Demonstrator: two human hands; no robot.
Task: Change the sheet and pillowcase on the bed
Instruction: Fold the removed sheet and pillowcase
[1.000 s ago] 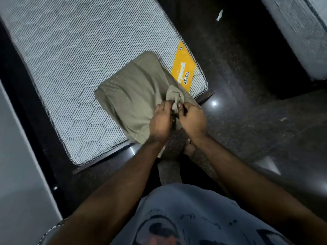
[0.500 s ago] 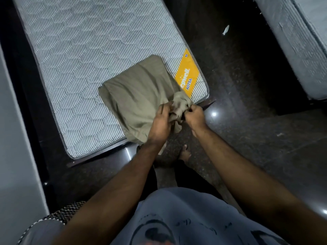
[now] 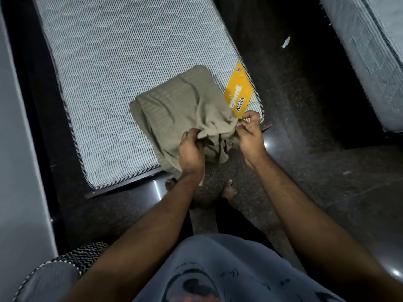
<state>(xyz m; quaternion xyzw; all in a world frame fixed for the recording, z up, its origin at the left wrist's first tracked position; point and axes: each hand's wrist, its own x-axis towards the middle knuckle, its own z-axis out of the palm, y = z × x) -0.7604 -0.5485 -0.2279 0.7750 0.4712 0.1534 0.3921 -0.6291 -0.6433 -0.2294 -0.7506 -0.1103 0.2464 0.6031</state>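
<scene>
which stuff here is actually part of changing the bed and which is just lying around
Part of the job:
- folded olive sheet, lying on the mattress corner
- bare striped mattress
- left hand and right hand, both gripping the sheet's bunched near edge

Just lying about:
- white scrap on the dark floor
- second mattress at right
- zigzag-patterned cloth at lower left

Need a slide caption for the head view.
Both hands, left and right, grip folded olive sheet on bare mattress.

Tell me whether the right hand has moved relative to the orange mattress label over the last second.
Yes. The right hand has moved away from the left hand, up toward the orange label; its fingers now reach the label's lower corner, pinching the olive sheet.
</scene>
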